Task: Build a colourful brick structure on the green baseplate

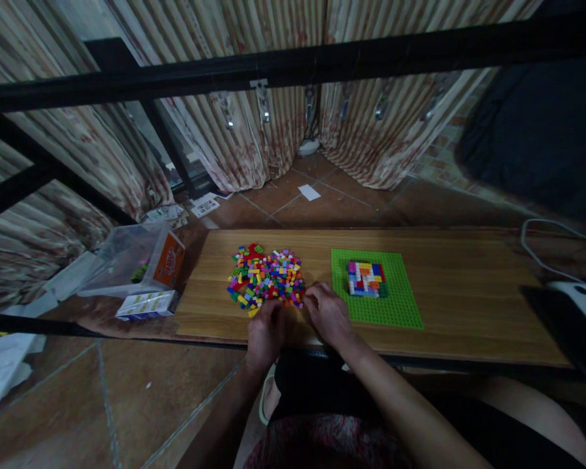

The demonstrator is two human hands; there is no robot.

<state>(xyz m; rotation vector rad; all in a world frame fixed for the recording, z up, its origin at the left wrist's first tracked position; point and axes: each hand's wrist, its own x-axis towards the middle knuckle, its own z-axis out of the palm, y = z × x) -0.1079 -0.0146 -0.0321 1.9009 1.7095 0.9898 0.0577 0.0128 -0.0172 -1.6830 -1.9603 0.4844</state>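
Observation:
A pile of loose, many-coloured toy building bricks (268,277) lies spread on the wooden board. My left hand (266,329) is at the pile's near edge, its fingers curled down and drawn together. At the pile's right edge is my right hand (328,314), also with bent fingers closed together. Whatever either hand may hold is hidden or too small to name. To the right, a green studded baseplate (404,306) carries a blocky structure of bricks (366,280) in white, blue, red, orange and other colours. Neither hand touches that structure.
Left of the wooden board (459,293) are a clear plastic bin (120,260) with an orange label and a small white box (146,305). A black and white device (573,319) with a cable sits at the right end. A dark metal bar (293,65) crosses above, before striped curtains.

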